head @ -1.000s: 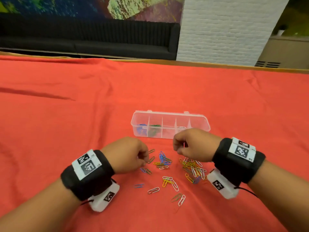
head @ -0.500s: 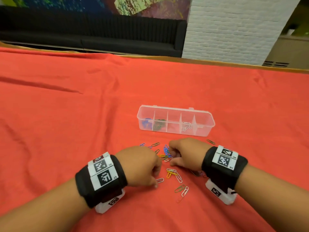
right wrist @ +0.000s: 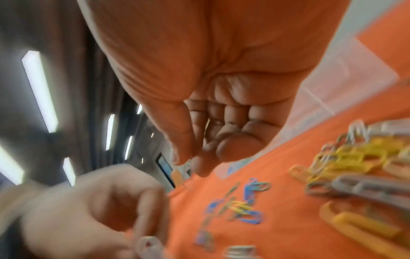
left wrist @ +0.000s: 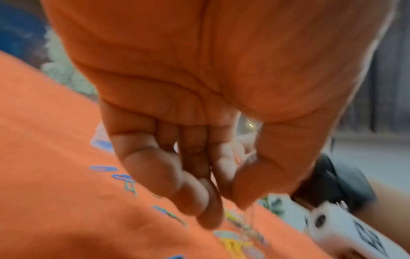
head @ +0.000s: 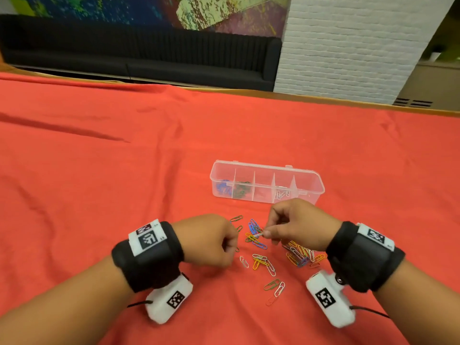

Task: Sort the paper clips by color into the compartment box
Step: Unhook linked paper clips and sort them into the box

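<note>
Overhead, right fingers point(head: 267, 234) pinch a white clip point(head: 258, 235), blurred on wrist cameras; left fingers point(left wrist: 199, 192) curl, contents unclear.

Head view: bright, even light, sharp centre, edges bowed | soft shadow streak on red cloth point(head: 74, 150) far left | wrist views: motion-blurred, orange-tinted palms, near paper clips point(right wrist: 355, 168) out of focus | ceiling light strips point(right wrist: 40, 91) glare white.
</note>
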